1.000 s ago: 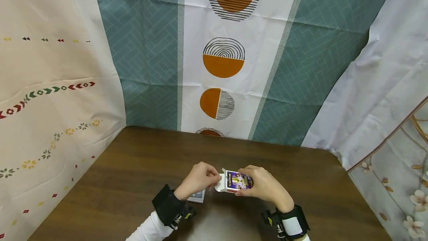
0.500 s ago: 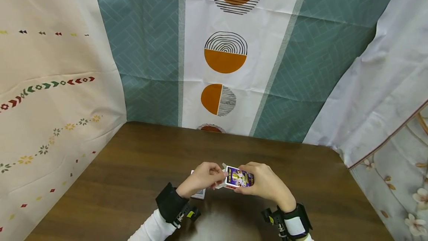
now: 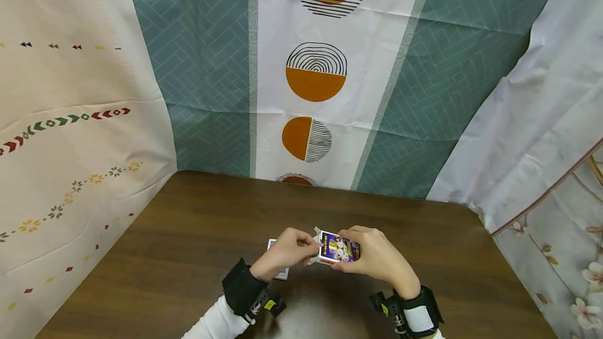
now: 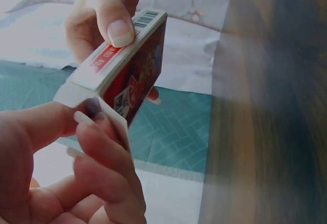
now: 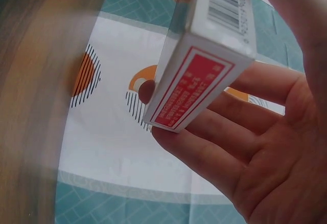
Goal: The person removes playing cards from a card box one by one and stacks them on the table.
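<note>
A small card box (image 3: pixel 338 249) with a purple picture face and red-and-white sides is held above the brown table (image 3: pixel 188 224). My right hand (image 3: pixel 374 256) grips the box (image 5: pixel 204 55) round its sides, fingers underneath and thumb on the edge. My left hand (image 3: pixel 288 247) pinches the white flap (image 4: pixel 110 119) at the box's open left end (image 4: pixel 82 88). A stack of cards (image 3: pixel 278 272) with a blue back lies on the table under my left hand, mostly hidden.
Patterned cloths hang behind and at both sides of the table: teal and white with orange circles (image 3: pixel 313 77) at the back, cream (image 3: pixel 70 119) on the left, white floral (image 3: pixel 556 198) on the right. Black wrist straps (image 3: pixel 240 289) sit on both arms.
My left hand has moved right onto the box's open end, covering most of the white flap. The box has shifted slightly right and up in view.
</note>
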The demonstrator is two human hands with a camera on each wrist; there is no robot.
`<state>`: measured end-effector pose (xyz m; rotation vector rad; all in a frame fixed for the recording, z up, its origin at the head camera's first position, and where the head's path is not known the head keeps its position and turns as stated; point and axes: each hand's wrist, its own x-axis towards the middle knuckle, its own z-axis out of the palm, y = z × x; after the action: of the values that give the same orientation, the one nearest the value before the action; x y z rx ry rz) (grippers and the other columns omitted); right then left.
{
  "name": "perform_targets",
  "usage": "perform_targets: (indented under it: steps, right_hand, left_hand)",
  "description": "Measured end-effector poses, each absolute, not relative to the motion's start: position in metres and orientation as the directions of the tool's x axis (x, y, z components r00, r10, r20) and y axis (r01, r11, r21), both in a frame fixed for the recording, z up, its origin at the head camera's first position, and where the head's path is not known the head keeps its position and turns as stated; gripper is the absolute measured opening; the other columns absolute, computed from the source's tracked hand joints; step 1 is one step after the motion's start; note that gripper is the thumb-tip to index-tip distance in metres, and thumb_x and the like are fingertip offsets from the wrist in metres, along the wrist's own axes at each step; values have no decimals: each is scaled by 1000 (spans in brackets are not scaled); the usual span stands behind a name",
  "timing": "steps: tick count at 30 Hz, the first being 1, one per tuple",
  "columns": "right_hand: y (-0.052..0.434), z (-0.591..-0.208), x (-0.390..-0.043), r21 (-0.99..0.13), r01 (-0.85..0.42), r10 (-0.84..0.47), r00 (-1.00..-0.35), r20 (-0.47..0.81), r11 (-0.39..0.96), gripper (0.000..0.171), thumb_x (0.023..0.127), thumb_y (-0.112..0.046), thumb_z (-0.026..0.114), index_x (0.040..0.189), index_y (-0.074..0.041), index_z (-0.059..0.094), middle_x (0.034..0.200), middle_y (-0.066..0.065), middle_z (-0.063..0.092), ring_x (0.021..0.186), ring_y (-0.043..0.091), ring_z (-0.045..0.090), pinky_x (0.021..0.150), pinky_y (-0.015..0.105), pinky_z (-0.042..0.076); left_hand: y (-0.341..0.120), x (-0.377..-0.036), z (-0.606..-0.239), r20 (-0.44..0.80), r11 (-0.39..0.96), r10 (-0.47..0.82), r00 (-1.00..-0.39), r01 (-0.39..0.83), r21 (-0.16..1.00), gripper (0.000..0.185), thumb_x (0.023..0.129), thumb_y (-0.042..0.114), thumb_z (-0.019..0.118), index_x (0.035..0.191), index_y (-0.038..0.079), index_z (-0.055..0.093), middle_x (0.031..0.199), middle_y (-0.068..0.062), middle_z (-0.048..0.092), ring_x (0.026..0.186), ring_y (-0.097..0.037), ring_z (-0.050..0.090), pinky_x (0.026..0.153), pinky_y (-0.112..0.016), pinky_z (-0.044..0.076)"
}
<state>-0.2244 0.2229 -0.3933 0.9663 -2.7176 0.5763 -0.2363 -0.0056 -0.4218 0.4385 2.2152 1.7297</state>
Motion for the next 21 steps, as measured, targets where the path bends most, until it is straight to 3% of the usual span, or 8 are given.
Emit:
perform_targets:
  steps: [5, 13, 21]
  right_hand:
    - [222, -394, -227, -291, -630, -557, -775, 299, 720, 55, 70, -45, 83, 107, -6, 69, 97, 1, 69, 74, 5, 57, 62, 16, 48]
    - [224, -398, -226, -268, -586, -518, -806, 285, 765, 57, 69, -44, 84, 109, -7, 69, 99, 1, 68, 74, 6, 56, 63, 18, 47]
    - [227, -397, -227, -258, -575, -501, -812, 300, 777, 58, 69, -42, 85, 112, -7, 68, 101, 1, 68, 76, 8, 57, 64, 18, 47]
  left_hand:
    - [-8, -236, -421, -27, 237, 376, -926, 68, 969, 20, 90, 17, 67, 87, -3, 69, 63, -1, 56, 55, -12, 52, 53, -24, 40]
    - [-17, -234, -419, -40, 187, 360, -932, 30, 982, 24, 95, 13, 60, 106, -9, 61, 78, -14, 68, 56, -11, 57, 57, -24, 47]
    - [-25, -239, -413, -33, 99, 402, -915, 8, 995, 32, 89, 2, 64, 116, -11, 55, 88, -14, 70, 68, -12, 62, 70, -27, 53]
